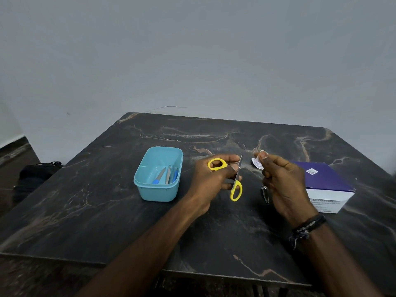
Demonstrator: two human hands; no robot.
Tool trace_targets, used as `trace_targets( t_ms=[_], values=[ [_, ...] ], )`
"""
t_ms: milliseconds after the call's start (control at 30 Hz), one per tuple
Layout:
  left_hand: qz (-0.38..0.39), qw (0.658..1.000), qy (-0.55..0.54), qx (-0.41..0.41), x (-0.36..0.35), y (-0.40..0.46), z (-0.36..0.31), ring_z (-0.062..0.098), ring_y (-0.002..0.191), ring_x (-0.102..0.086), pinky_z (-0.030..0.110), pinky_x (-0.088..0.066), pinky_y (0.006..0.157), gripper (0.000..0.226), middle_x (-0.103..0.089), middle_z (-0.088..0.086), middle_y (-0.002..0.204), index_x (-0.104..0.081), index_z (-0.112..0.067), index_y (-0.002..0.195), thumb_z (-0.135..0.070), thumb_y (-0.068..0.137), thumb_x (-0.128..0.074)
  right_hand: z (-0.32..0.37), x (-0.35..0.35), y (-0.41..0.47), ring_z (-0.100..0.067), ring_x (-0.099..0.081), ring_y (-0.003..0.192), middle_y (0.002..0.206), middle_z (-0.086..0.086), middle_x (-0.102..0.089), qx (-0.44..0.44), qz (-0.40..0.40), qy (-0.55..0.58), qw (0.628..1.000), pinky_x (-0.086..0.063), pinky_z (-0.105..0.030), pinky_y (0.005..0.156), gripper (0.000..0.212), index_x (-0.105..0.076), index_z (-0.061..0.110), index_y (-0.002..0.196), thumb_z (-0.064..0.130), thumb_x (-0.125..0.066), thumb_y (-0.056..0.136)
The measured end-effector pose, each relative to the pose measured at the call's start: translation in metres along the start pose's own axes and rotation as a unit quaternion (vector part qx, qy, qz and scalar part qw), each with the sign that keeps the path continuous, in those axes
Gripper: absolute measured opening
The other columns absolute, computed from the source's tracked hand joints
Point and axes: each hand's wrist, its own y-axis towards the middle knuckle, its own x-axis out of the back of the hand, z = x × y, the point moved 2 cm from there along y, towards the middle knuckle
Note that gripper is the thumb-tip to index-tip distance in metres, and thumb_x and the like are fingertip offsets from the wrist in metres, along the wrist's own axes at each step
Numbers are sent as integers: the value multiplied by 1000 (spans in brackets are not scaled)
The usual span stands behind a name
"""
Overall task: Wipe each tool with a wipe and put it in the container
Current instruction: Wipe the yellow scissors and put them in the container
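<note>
Nearest, yellow-handled scissors (235, 181) are gripped by the left hand (211, 180), a wipe (257, 163) pinched by the right hand (282, 185); blade wiping is judged next, then placement in the container (158, 174).

Scissors (235, 183): yellow handles. Container (158, 174): light blue. Table (107, 211): black marble pattern, tan veins. Box (327, 185) at right: purple top, white side.

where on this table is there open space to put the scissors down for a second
Bare tabletop runs left of and in front of the blue container, and across the far side beyond both hands. It is crowded around the left hand holding the scissors, the right hand pinching the wipe, a metal tool and the purple box.
</note>
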Motion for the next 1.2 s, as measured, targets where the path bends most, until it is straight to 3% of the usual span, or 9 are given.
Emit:
trace_targets(
  t_ms=[100, 167, 233, 367, 600, 700, 900, 1067, 1200],
  values=[
    [2, 1000, 12, -2, -1, -1, 0, 21, 73, -72, 33, -61, 63, 21, -73, 15, 97, -70, -9, 105, 1, 88, -64, -3, -2, -1, -7, -35, 53, 54, 10, -55, 12, 6, -66, 998, -32, -18, 46, 19, -76, 12, 93, 27, -67, 87],
    [1, 1000, 15, -2, -1, 0, 0, 23, 74, -72, 33, -61, 62, 23, -72, 17, 98, -69, -9, 107, 1, 87, -64, -3, -6, -4, -12, -46, 65, 72, -1, -69, 12, 26, -84, 996, -35, -25, 56, 17, -77, 14, 93, 27, -66, 88],
    [0, 1000, 15, 0, -1, 0, 0, 23, 75, -73, 33, -61, 62, 25, -72, 16, 98, -68, -11, 109, 1, 87, -65, -2, -10, -8, -21, -49, 78, 90, -12, -73, 15, 38, -97, 994, -36, -29, 61, 14, -77, 17, 90, 24, -65, 89],
    [0, 1000, 20, 4, -1, 2, 0, 22, 74, -73, 33, -61, 61, 30, -72, 12, 97, -65, -12, 114, 0, 86, -66, 2, -13, -11, -21, -48, 83, 95, -19, -70, 19, 43, -107, 993, -37, -29, 62, 14, -75, 19, 88, 21, -62, 91],
    [11, 1000, 18, 3, -4, 0, 0, 21, 71, -72, 33, -60, 59, 39, -71, 14, 95, -61, -14, 121, 3, 85, -67, 2, -16, -15, -10, -61, 88, 95, -2, -74, -4, 67, -98, 993, -40, -28, 70, 15, -75, 19, 91, 18, -60, 92],
    [17, 1000, 18, -2, -4, -1, 1, 23, 75, -73, 34, -60, 61, 41, -70, 16, 96, -60, -15, 122, 3, 85, -67, 1, -15, -15, -2, -64, 81, 87, 7, -75, -1, 90, -103, 991, -41, -24, 68, 14, -75, 16, 91, 17, -61, 91],
    [18, 999, 27, -7, -2, -1, 3, 27, 86, -72, 39, -62, 65, 42, -69, 14, 97, -59, -15, 123, 2, 85, -67, -1, -16, -15, 3, -59, 59, 77, -5, -71, 26, 126, -115, 985, -43, -10, 54, 15, -72, -2, 85, 7, -61, 90],
    [29, 999, 36, -8, -5, -3, 4, 27, 79, -70, 42, -62, 65, 43, -64, 32, 102, -59, -15, 123, 6, 86, -64, -1, -14, -13, 3, -61, 62, 80, -2, -72, 8, 84, -70, 994, -45, -11, 54, 11, -73, 10, 85, 9, -62, 89],
    [29, 999, 33, -9, -6, -4, 4, 23, 76, -70, 40, -62, 64, 42, -65, 30, 98, -58, -15, 123, 7, 87, -63, -3, -13, -12, 0, -59, 61, 80, -8, -72, -11, 100, -91, 991, -42, -18, 57, 13, -74, 9, 83, 13, -63, 89]
  ],
)
